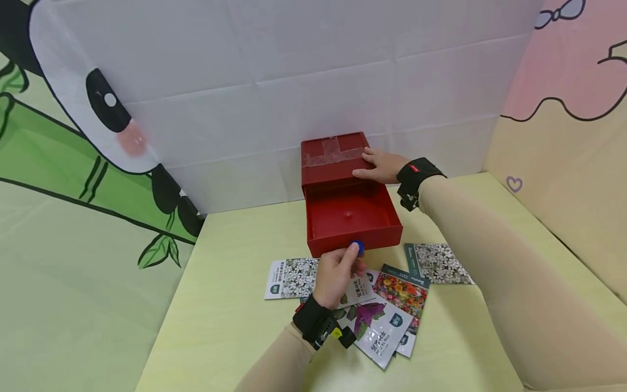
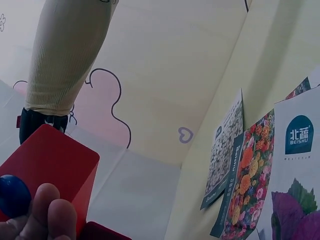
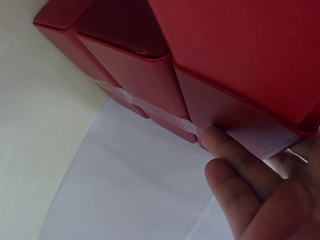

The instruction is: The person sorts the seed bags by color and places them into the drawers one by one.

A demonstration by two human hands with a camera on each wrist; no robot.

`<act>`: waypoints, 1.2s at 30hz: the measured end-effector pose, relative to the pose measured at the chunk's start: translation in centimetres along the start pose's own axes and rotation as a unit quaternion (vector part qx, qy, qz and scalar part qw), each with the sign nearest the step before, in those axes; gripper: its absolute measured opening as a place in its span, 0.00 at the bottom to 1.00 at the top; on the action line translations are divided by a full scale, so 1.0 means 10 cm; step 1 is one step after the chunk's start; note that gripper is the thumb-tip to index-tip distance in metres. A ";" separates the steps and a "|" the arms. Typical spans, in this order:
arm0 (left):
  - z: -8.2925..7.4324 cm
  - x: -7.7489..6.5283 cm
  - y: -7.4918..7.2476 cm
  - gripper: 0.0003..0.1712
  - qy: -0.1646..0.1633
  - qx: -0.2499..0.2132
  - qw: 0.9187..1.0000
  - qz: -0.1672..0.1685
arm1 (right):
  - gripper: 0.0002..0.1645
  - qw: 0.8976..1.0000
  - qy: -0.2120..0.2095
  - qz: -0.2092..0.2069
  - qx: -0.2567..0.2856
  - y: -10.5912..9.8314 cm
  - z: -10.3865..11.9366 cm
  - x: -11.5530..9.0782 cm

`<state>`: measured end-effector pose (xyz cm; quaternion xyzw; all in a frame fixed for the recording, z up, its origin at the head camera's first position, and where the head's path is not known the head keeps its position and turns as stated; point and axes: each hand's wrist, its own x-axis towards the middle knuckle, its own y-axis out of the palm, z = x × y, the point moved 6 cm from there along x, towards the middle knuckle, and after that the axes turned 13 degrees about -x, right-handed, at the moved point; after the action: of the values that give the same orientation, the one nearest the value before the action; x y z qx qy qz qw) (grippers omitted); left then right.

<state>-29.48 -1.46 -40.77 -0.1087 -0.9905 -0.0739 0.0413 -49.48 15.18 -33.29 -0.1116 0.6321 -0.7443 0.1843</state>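
A red drawer unit (image 1: 318, 175) stands at the middle of the table's (image 1: 230, 283) back edge, in front of a white printed backdrop (image 1: 318, 71). Its top drawer (image 1: 384, 237) is pulled out toward the near edge, and the red inside floor shows. The left hand (image 1: 338, 276) is at the drawer front, thumb and fingers closed in a pinch on the blue knob (image 1: 360, 248). The right hand (image 1: 383, 166) rests on the right side of the unit's top, fingers extended and spread against the casing, gripping nothing that shows. In the right wrist view, 3 red sections line up, with clear tape (image 3: 145, 105) across them.

Between the drawer and the near edge lie seed packets. A white-flower packet (image 1: 296, 279) is just left of the left hand; a purple-leaf packet (image 1: 384, 329) overlaps a bright mixed-flower packet (image 1: 404, 296). A packet with a green band (image 1: 436, 264) lies nearer the right edge, partly hidden by the right forearm in the head view. Both wrists wear black straps (image 1: 313, 320).
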 end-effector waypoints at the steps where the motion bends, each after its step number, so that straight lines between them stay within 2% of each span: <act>1: 0.00 0.00 0.00 0.22 0.000 0.000 1.000 0.000 | 0.50 1.000 0.000 0.000 0.000 0.00 0.00 0.00; 4: 0.05 0.02 0.00 0.23 0.003 -0.002 1.000 0.003 | 0.50 1.000 0.002 -0.003 0.003 0.00 -0.01 0.00; 10: 0.32 0.13 -0.07 0.25 0.003 -0.005 1.000 -0.001 | 0.50 1.000 0.005 -0.005 0.012 0.00 -0.01 0.00; 15: 0.40 0.14 -0.08 0.26 0.007 -0.010 1.000 0.008 | 0.50 1.000 0.003 -0.005 0.014 0.00 -0.01 -0.01; 19: 0.33 0.09 -0.08 0.22 0.018 0.005 0.999 0.041 | 0.50 1.000 0.001 -0.005 0.008 0.01 -0.01 -0.01; 24: 0.12 -0.07 -0.11 0.17 0.012 0.097 0.993 0.070 | 0.50 1.000 -0.003 -0.005 0.000 0.03 0.01 0.01; 28: 0.29 -0.06 -0.36 0.16 -0.001 0.157 0.984 0.079 | 0.50 1.000 -0.004 -0.006 -0.005 0.02 0.02 0.02; 31: 0.46 0.00 -0.64 0.17 -0.005 0.203 0.976 0.074 | 0.50 1.000 -0.004 -0.005 -0.005 0.02 0.01 0.02; 36: 0.47 0.06 -1.04 0.19 -0.006 0.283 0.959 0.030 | 0.50 1.000 0.001 -0.004 -0.005 0.00 -0.02 0.02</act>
<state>-32.64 -10.69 -46.77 -0.1223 -0.9675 0.2109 0.0667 -49.75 15.28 -33.38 -0.1144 0.6355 -0.7421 0.1796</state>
